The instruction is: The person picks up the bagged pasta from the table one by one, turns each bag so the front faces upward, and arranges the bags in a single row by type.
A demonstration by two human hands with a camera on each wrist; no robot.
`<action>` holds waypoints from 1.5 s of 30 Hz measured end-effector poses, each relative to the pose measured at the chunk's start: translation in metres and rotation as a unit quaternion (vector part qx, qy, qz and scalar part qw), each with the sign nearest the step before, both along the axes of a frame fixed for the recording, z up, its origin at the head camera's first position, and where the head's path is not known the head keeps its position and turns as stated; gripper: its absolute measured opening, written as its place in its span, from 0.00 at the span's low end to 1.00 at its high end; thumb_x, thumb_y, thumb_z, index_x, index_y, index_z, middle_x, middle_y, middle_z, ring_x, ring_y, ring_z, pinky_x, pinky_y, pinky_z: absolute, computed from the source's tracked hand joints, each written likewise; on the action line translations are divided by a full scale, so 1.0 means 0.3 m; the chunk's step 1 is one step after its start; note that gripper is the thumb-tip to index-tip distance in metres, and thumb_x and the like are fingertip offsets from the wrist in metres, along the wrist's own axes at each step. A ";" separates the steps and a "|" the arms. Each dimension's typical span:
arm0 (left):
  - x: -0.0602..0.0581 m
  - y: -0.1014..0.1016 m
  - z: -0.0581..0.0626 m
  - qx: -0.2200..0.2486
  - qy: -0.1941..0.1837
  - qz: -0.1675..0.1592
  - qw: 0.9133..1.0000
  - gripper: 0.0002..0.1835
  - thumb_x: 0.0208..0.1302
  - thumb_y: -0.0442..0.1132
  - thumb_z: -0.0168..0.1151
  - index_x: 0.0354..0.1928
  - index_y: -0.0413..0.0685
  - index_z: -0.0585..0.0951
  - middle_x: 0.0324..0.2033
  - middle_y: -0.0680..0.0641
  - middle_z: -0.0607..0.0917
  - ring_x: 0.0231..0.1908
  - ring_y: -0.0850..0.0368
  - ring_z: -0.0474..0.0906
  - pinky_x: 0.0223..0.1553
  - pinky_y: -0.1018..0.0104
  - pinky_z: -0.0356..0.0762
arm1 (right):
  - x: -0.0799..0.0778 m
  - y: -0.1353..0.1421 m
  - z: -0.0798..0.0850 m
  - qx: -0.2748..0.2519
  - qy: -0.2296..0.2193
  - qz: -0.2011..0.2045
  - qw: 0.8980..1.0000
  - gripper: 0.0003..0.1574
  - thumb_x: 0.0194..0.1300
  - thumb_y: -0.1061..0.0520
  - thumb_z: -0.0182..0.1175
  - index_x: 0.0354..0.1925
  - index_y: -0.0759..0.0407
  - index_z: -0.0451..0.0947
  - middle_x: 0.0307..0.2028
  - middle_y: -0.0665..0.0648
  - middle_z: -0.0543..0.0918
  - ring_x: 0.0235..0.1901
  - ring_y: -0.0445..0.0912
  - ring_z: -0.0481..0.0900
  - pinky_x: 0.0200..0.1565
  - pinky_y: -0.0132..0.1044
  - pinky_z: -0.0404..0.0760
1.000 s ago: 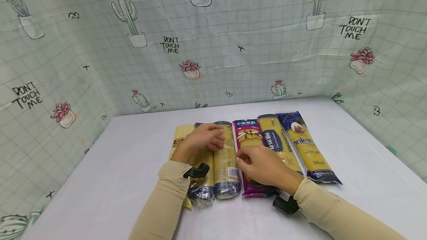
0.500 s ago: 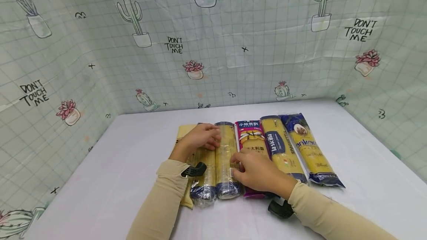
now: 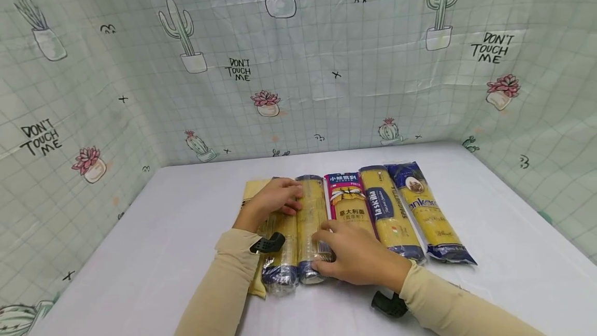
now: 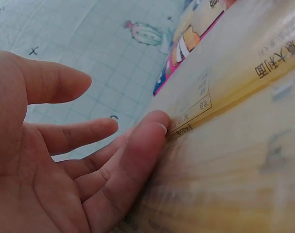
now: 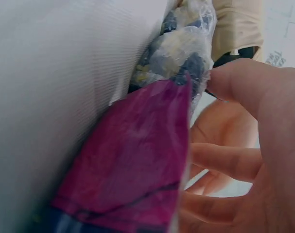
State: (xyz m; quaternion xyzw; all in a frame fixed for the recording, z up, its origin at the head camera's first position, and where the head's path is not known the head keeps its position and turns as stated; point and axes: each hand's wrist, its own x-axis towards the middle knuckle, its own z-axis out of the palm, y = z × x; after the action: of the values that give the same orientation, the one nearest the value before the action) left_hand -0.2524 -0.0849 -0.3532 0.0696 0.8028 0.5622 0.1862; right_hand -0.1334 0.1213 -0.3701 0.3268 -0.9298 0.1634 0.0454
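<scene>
Several packs of spaghetti lie side by side. My left hand (image 3: 275, 198) rests over the second pack (image 3: 283, 232), its fingertips at the third pack (image 3: 310, 204); in the left wrist view, the fingers (image 4: 137, 153) touch clear wrapping and the thumb stands away. My right hand (image 3: 352, 255) reaches across the magenta-edged pack (image 3: 351, 206), with thumb and fingertips on the near part of the third pack. From the right wrist, the magenta end (image 5: 132, 150) shows beside the fingers, and the thumb (image 5: 239, 82) meets crinkled clear wrap. Part of the second pack is hidden beneath my left hand.
A pale yellow pack (image 3: 254, 186) lies at the row's left end. To the right are a La Sicilia spaghetti pack (image 3: 391, 211) and a slanted blue-and-yellow pack (image 3: 429, 214). Behind the white table (image 3: 186, 206) hangs a cactus-print cloth (image 3: 308, 92).
My right hand has moved left from the magenta-edged pack onto the near part of the third pack, uncovering more of the magenta-edged pack's front. The left hand has stayed nearly in place.
</scene>
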 end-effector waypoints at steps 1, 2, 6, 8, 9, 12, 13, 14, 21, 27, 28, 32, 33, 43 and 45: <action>0.002 -0.002 -0.005 0.000 -0.001 0.000 1.000 0.23 0.77 0.42 0.53 0.68 0.38 0.72 0.47 0.39 0.82 0.37 0.52 0.85 0.37 0.62 0.85 | 0.003 -0.001 -0.001 0.005 -0.006 0.004 1.000 0.32 0.64 0.34 0.64 0.58 0.50 0.81 0.56 0.58 0.79 0.52 0.55 0.80 0.49 0.53 0.80; 0.004 -0.004 -0.010 0.000 -0.002 -0.001 1.000 0.23 0.77 0.42 0.53 0.68 0.38 0.72 0.45 0.38 0.82 0.36 0.52 0.85 0.37 0.62 0.85 | 0.006 -0.002 -0.002 0.010 -0.011 0.007 1.000 0.34 0.63 0.31 0.64 0.58 0.50 0.81 0.57 0.59 0.79 0.52 0.55 0.80 0.49 0.53 0.81; 0.006 -0.009 -0.016 0.003 0.002 0.001 1.000 0.23 0.77 0.43 0.53 0.68 0.39 0.72 0.42 0.37 0.83 0.35 0.52 0.84 0.37 0.61 0.85 | 0.020 -0.011 -0.001 0.023 -0.026 0.005 0.999 0.44 0.56 0.25 0.65 0.61 0.50 0.79 0.60 0.63 0.76 0.54 0.58 0.78 0.50 0.56 0.80; 0.005 -0.010 -0.014 0.004 0.002 0.004 1.000 0.23 0.78 0.43 0.53 0.68 0.39 0.72 0.42 0.37 0.83 0.35 0.52 0.84 0.37 0.61 0.85 | 0.028 -0.018 -0.004 0.029 -0.027 -0.001 0.999 0.48 0.53 0.24 0.67 0.63 0.50 0.77 0.61 0.64 0.74 0.54 0.60 0.78 0.49 0.57 0.80; 0.005 -0.010 -0.012 0.004 0.003 0.005 1.000 0.23 0.78 0.43 0.53 0.68 0.39 0.72 0.42 0.37 0.83 0.35 0.52 0.84 0.37 0.61 0.85 | 0.033 -0.022 -0.006 0.033 -0.024 -0.003 0.999 0.49 0.53 0.24 0.68 0.64 0.50 0.76 0.62 0.65 0.73 0.54 0.61 0.78 0.49 0.58 0.80; 0.003 -0.007 -0.012 0.004 0.003 0.008 1.000 0.22 0.78 0.43 0.52 0.67 0.39 0.72 0.41 0.37 0.83 0.35 0.52 0.84 0.36 0.62 0.85 | 0.044 -0.033 -0.015 0.042 -0.006 -0.010 0.999 0.52 0.52 0.25 0.69 0.66 0.50 0.72 0.60 0.66 0.73 0.49 0.61 0.80 0.44 0.57 0.81; 0.002 -0.006 -0.012 0.004 0.002 0.009 1.000 0.22 0.78 0.43 0.52 0.67 0.39 0.72 0.41 0.37 0.83 0.34 0.53 0.84 0.36 0.62 0.85 | 0.047 -0.035 -0.018 0.046 0.001 -0.011 0.999 0.52 0.52 0.25 0.69 0.67 0.50 0.71 0.60 0.66 0.73 0.47 0.60 0.81 0.42 0.56 0.82; 0.002 -0.004 -0.013 0.003 0.002 0.010 1.000 0.22 0.78 0.43 0.52 0.67 0.40 0.72 0.41 0.37 0.83 0.34 0.53 0.84 0.35 0.62 0.85 | 0.049 -0.036 -0.020 0.048 0.005 -0.013 0.999 0.52 0.53 0.25 0.69 0.67 0.49 0.70 0.59 0.66 0.73 0.46 0.59 0.81 0.40 0.54 0.82; 0.004 -0.006 -0.016 0.008 0.001 0.020 1.000 0.23 0.78 0.44 0.53 0.68 0.41 0.71 0.43 0.38 0.83 0.34 0.53 0.84 0.35 0.62 0.85 | 0.053 -0.039 -0.028 0.048 0.010 -0.008 0.999 0.49 0.58 0.28 0.67 0.70 0.48 0.69 0.60 0.68 0.71 0.43 0.58 0.82 0.37 0.52 0.83; 0.000 -0.005 -0.021 0.012 0.001 0.024 1.000 0.23 0.78 0.44 0.53 0.69 0.41 0.70 0.44 0.37 0.82 0.33 0.54 0.84 0.34 0.62 0.85 | 0.053 -0.031 -0.029 0.057 0.033 0.009 0.998 0.43 0.63 0.30 0.63 0.70 0.44 0.70 0.58 0.68 0.74 0.39 0.55 0.84 0.35 0.49 0.83; 0.000 -0.005 -0.021 0.013 0.001 0.025 1.000 0.23 0.78 0.44 0.53 0.68 0.41 0.70 0.44 0.37 0.82 0.33 0.54 0.84 0.34 0.63 0.85 | 0.053 -0.030 -0.029 0.058 0.035 0.010 0.998 0.42 0.64 0.30 0.62 0.70 0.44 0.70 0.58 0.68 0.74 0.38 0.55 0.84 0.34 0.49 0.83; 0.002 -0.006 -0.020 0.013 0.001 0.030 0.999 0.23 0.78 0.44 0.53 0.68 0.41 0.71 0.43 0.37 0.83 0.33 0.54 0.84 0.33 0.63 0.85 | 0.053 -0.026 -0.031 0.056 0.033 0.012 0.998 0.39 0.68 0.31 0.59 0.70 0.45 0.70 0.60 0.68 0.74 0.37 0.55 0.84 0.35 0.49 0.84; 0.003 -0.006 -0.019 0.013 0.001 0.031 0.999 0.23 0.78 0.44 0.53 0.68 0.42 0.71 0.43 0.37 0.83 0.33 0.54 0.84 0.33 0.63 0.85 | 0.053 -0.026 -0.032 0.053 0.033 0.011 0.998 0.38 0.68 0.31 0.58 0.70 0.46 0.71 0.59 0.68 0.74 0.36 0.54 0.84 0.34 0.49 0.83; 0.003 -0.003 -0.024 0.010 0.012 0.040 0.999 0.22 0.76 0.41 0.54 0.67 0.40 0.73 0.41 0.39 0.84 0.33 0.53 0.84 0.33 0.61 0.85 | 0.065 -0.034 -0.027 0.029 0.022 -0.013 0.999 0.33 0.74 0.38 0.55 0.70 0.50 0.70 0.61 0.69 0.74 0.36 0.58 0.84 0.39 0.53 0.83; 0.003 -0.006 -0.029 0.011 0.016 0.040 0.999 0.22 0.77 0.41 0.54 0.66 0.39 0.72 0.41 0.39 0.83 0.32 0.53 0.83 0.33 0.61 0.85 | 0.068 -0.036 -0.024 0.023 0.016 -0.017 0.999 0.32 0.75 0.40 0.55 0.70 0.50 0.70 0.62 0.69 0.73 0.37 0.59 0.84 0.41 0.53 0.83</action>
State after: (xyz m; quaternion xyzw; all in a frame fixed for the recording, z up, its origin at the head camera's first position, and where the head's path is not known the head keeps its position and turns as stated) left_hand -0.2514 -0.0867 -0.3620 0.0481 0.8018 0.5766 0.1498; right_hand -0.1131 0.1103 -0.3774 0.3149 -0.9377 0.1361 0.0557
